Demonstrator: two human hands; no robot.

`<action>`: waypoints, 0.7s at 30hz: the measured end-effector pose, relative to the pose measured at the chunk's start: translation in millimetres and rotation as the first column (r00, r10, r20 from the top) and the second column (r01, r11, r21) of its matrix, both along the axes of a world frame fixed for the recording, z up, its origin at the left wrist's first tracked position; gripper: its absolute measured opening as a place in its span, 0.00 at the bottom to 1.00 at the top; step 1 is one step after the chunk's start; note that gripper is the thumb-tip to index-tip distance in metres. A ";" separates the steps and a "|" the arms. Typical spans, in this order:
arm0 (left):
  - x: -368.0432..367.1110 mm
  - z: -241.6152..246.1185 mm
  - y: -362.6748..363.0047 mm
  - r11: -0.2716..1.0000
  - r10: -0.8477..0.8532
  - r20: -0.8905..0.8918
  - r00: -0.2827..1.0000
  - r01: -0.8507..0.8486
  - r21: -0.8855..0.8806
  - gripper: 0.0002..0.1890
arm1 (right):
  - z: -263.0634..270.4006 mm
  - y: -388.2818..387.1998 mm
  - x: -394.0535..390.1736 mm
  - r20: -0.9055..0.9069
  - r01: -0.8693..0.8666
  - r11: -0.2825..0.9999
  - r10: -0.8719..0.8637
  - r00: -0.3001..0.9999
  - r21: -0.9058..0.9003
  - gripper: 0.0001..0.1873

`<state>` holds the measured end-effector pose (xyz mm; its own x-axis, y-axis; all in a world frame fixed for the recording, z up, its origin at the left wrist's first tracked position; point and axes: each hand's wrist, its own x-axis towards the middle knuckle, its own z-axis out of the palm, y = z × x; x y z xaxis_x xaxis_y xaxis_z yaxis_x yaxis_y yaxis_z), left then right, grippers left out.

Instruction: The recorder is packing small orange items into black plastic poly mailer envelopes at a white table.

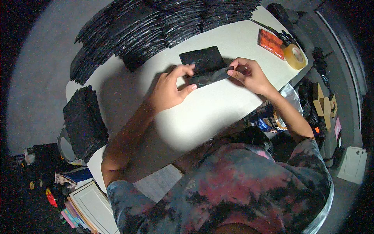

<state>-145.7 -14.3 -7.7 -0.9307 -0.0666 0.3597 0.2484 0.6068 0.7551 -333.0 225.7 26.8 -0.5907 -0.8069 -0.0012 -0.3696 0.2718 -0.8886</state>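
Observation:
A small black packet (201,58), apparently fabric or plastic, lies on the white table with a shiny black plastic flap (209,79) along its near side. My right hand (248,74) pinches the right end of this flap between thumb and fingers. At the left end is my left hand (173,86), its thumb and fingers spread apart. Its thumb tip is by the flap's lower left corner; whether it presses on the plastic is hard to tell. Across the table's far side, long rows of stacked black plastic packets (140,29) overlap one another.
Another pile of black packets (84,122) stands at the white table's (190,125) left edge. Toward the right corner are an orange packet (270,42), a roll of clear tape (295,57) and a dark tool. Cardboard boxes (323,105) and bags sit beyond the right edge.

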 end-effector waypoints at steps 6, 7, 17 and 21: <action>-1.9 14.3 -0.9 0.991 0.050 -0.001 0.999 -0.050 -0.124 0.38 | -3.6 0.1 -1.6 -0.280 -0.048 0.997 0.062 0.958 0.055 0.07; -3.9 15.9 0.1 0.946 0.089 -0.064 0.994 -0.105 -0.308 0.42 | -3.3 -0.7 -1.2 -0.278 -0.050 0.997 0.063 0.959 0.055 0.07; -13.6 -0.3 -5.1 0.839 0.165 0.100 0.981 -0.087 -0.537 0.35 | 6.2 -9.6 -3.3 -0.305 -0.015 0.990 0.058 0.951 0.141 0.13; -14.8 -0.2 -5.1 0.827 0.154 0.089 0.984 -0.079 -0.557 0.36 | 13.5 -19.1 6.0 -0.798 -0.157 0.988 0.098 0.595 0.004 0.21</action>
